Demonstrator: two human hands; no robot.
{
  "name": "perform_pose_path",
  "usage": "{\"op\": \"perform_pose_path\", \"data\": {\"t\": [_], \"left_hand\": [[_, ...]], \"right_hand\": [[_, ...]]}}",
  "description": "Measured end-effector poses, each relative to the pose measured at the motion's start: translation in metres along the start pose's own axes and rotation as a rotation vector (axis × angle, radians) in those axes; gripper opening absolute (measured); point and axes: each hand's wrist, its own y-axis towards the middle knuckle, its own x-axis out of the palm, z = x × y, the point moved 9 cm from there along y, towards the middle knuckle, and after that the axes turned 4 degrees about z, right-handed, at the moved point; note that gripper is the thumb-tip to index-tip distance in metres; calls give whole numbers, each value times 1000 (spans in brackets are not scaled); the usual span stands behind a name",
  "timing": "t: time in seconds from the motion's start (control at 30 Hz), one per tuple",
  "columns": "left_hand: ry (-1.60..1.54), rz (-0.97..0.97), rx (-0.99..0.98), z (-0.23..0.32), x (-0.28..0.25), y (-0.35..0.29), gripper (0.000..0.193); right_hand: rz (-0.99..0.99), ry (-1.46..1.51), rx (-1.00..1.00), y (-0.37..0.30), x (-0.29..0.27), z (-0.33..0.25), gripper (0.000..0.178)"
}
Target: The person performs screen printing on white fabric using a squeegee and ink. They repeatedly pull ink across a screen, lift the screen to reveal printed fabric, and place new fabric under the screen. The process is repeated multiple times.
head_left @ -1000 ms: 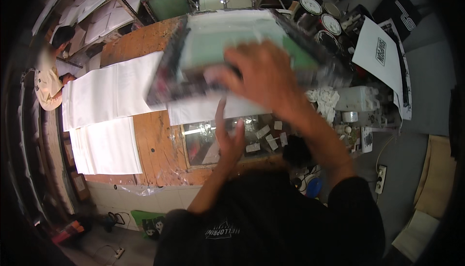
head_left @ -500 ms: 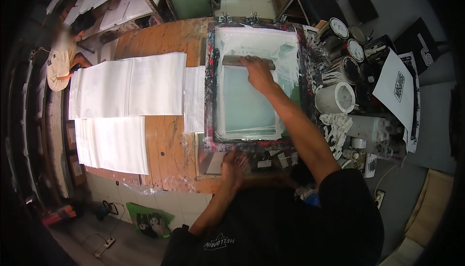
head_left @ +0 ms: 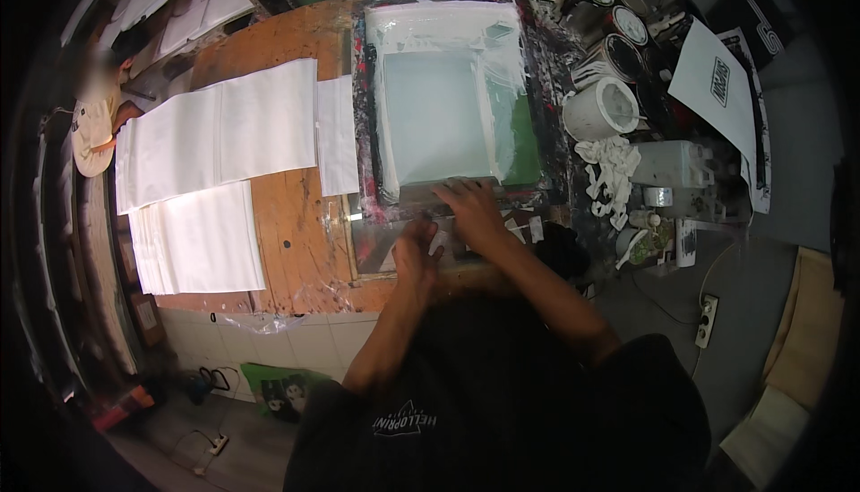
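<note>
My right hand point(head_left: 472, 208) is closed on the wooden-handled squeegee point(head_left: 419, 192), which lies across the near end of the printing screen point(head_left: 434, 116). White ink point(head_left: 439, 26) coats the screen's far end and streaks its sides around a pale rectangular area. A green strip point(head_left: 522, 138) shows on its right side. My left hand point(head_left: 416, 248) hovers just in front of the frame's near edge, left of the right hand. Its fingers are loosely bent and apart, with nothing visible in them. A white sheet point(head_left: 337, 134) sticks out beside the screen's left edge.
Stacks of white sheets point(head_left: 215, 134) cover the wooden table point(head_left: 300, 232) on the left. Paint cans point(head_left: 618, 58), a white bucket point(head_left: 614, 107), crumpled rags point(head_left: 606, 174) and plastic containers point(head_left: 667, 165) crowd the right. Another person point(head_left: 94, 125) is at the far left; a power strip point(head_left: 707, 320) lies lower right.
My right hand has pulled the squeegee from the screen's far end to its near end. My left hand stays near the front edge. The view has shifted, so the table sits higher.
</note>
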Motion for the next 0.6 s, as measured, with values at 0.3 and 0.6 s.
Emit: {"op": "perform_pose_path", "data": {"t": [0.3,0.6], "left_hand": [[-24,74,1,-4,-6,8,41],[-33,43,10,-5,-6,6,28]], "right_hand": [[183,-151,-58,31,10,9,56],[110,-183,79,221,-5,101,44]]}}
